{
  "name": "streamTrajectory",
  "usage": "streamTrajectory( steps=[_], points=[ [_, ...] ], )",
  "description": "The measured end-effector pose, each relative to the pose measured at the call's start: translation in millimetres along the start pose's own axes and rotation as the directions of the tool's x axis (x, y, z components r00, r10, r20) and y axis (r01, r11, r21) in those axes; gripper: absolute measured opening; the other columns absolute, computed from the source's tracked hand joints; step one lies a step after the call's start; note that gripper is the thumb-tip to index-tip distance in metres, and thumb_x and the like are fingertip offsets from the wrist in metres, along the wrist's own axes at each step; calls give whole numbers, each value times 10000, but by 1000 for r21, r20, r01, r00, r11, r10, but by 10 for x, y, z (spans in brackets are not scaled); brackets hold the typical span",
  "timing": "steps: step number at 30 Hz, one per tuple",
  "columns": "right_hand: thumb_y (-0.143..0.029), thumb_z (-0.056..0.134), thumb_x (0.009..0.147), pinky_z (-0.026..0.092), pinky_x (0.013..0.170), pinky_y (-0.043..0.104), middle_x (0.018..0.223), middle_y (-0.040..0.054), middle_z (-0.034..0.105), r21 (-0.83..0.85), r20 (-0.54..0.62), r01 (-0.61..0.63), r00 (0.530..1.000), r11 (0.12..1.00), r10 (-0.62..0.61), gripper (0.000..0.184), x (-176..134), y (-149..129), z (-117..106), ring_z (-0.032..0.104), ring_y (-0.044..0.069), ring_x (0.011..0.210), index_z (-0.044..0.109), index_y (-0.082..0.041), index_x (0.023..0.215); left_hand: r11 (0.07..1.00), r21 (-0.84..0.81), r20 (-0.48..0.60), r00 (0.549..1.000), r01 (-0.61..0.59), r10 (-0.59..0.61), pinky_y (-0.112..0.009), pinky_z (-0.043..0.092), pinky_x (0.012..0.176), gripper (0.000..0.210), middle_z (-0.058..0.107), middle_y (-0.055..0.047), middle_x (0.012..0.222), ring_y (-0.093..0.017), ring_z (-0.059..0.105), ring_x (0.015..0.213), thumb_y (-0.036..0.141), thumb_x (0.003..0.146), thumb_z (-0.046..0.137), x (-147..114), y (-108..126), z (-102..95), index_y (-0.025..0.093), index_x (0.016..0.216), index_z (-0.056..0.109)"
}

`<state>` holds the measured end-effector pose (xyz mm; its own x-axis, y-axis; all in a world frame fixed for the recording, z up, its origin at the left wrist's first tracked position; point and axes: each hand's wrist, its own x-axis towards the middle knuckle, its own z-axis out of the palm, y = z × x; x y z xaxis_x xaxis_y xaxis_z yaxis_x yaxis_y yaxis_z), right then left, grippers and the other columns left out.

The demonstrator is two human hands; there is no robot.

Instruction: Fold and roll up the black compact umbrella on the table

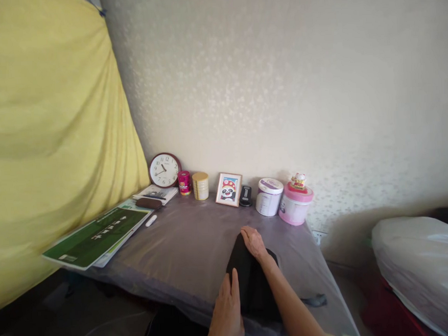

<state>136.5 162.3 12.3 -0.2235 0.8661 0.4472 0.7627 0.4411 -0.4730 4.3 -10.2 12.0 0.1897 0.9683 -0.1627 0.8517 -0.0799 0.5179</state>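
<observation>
A black, flat, cloth-like item (250, 289) lies on the near right part of the table, its exact kind unclear. My right hand (253, 241) reaches over it, with bent fingers gripping its far top edge. Along its near left edge is my left hand (227, 305), fingers stretched forward and thumb raised, touching or almost touching the item. My right forearm covers part of its right side. A small dark strap-like piece (315, 300) lies to the right of that forearm; whether it joins the black item is hidden.
Along the wall stand a clock (165, 170), a pink tin (184, 183), a yellow jar (200, 186), a framed panda picture (228, 189), a black object (245, 196), a white tub (269, 197) and a pink tub (296, 207) topped by a cat figurine (299, 181). Green booklet (101, 236) overhangs left.
</observation>
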Motion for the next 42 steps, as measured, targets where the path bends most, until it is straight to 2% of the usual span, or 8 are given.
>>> streamTrajectory(
  steps=[3, 7, 10, 17, 25, 34, 38, 42],
  points=[
    [-302, 378, 902, 373, 954, 356, 1057, 101, 652, 62, -95, 52, 994, 997, -46, 309, -222, -163, -115, 544, 206, 1067, 639, -173, 1006, 1000, 29, -8, 1000, 6, -6, -338, 224, 1086, 898, 171, -148, 1481, -246, 178, 1360, -39, 601, 389, -1, 15, 11, 108, 1394, -6],
    [-302, 379, 909, 305, 1019, 423, 961, 55, 691, 134, 84, 174, 979, 976, -186, 305, -526, -336, -100, 527, 203, 1113, 675, -226, 901, 1000, 25, -22, 1000, 12, -11, -335, 208, 1090, 877, 194, -152, 1476, -236, 184, 1358, -41, 613, 382, -9, 24, 15, 108, 1400, 24],
    [-250, 374, 896, 290, 1027, 460, 1075, 76, 660, 75, 15, 150, 988, 986, -151, 303, -511, -263, -15, 494, 215, 1161, 670, -205, 946, 1000, 25, -27, 1000, 10, -9, -339, 216, 1084, 887, 211, -153, 1470, -238, 199, 1353, -43, 610, 375, -20, 26, 22, 122, 1402, 12],
    [-268, 373, 837, 426, 906, 364, 1045, 140, 642, 30, -243, -315, 918, 949, 312, 327, -521, 339, -269, 583, 224, 1005, 622, -141, 1006, 999, 36, -68, 997, -31, 34, -309, 223, 1075, 882, 200, -157, 1472, -230, 204, 1350, -42, 630, 371, -15, -16, 77, 121, 1404, -19],
    [-388, 388, 800, 472, 500, 250, 733, 52, 654, 312, 58, -693, 696, 650, 715, 291, -1047, 597, -558, 628, 169, 637, 607, -204, 744, 998, -12, -100, 993, -63, 62, -256, 249, 1047, 857, 296, -116, 1423, -194, 308, 1290, -1, 662, 405, 0, -56, 39, 133, 1413, 15],
    [-415, 354, 844, 431, 626, 284, 697, 80, 665, 16, -76, -579, 812, 815, 579, 380, -851, 408, -467, 636, 215, 711, 593, -202, 638, 995, -77, -89, 994, -67, 60, -186, 281, 1000, 847, 342, -109, 1388, -154, 395, 1214, -8, 669, 407, -22, -72, -18, 117, 1413, 23],
    [-333, 400, 854, 425, 650, 293, 763, 120, 681, -173, -92, -580, 814, 796, 573, 288, -904, 450, -450, 653, 231, 761, 596, -204, 688, 995, -68, -111, 991, -78, 70, -199, 261, 1022, 827, 347, -122, 1377, -160, 368, 1233, -18, 671, 394, -13, -78, 0, 97, 1410, 42],
    [-326, 364, 878, 423, 554, 264, 641, 71, 652, -79, -59, -645, 764, 760, 642, 299, -981, 508, -542, 619, 168, 521, 599, -195, 746, 994, -72, -124, 990, -82, 73, -212, 266, 1021, 827, 357, -129, 1359, -166, 373, 1221, -23, 669, 386, 3, -90, 35, 99, 1410, 40]
  ],
)
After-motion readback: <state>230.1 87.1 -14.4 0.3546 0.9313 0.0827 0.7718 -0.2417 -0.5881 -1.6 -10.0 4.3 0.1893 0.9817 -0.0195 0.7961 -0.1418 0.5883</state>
